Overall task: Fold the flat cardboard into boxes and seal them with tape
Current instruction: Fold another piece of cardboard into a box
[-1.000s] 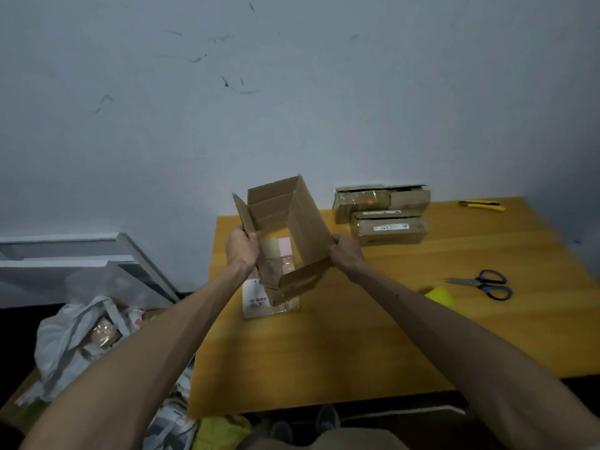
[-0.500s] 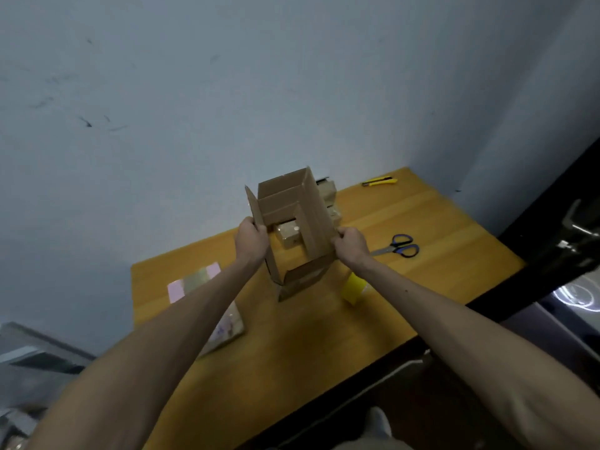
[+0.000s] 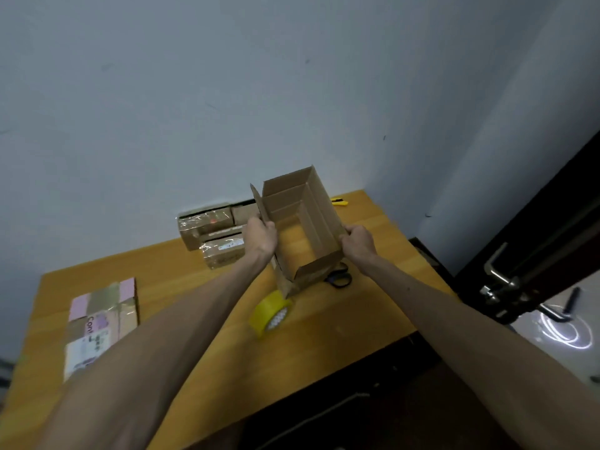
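Head view: brown corrugated cardboard box (image 3: 319, 219), opened into a tube with both ends unsealed, held tilted in the air over the yellow wooden table (image 3: 181, 280). Left hand (image 3: 261, 236) has its fingers curled round the left wall. Right hand (image 3: 357, 242) grips the near right corner, with its fingertips hidden behind the board.

Risks:
- Nothing locks the shape, so uneven squeeze would likely skew the tube back towards flat.
- The loose lower flap hangs just above the yellow roll of tape (image 3: 271, 315). Lowering the box could nudge the roll, and it may run towards the near table edge.
- Black-handled scissors (image 3: 339, 280) lie half hidden under the box. Setting it down on them would leave it rocking and the flaps misaligned for taping.

Taped boxes (image 3: 211, 233) at the back are well apart.
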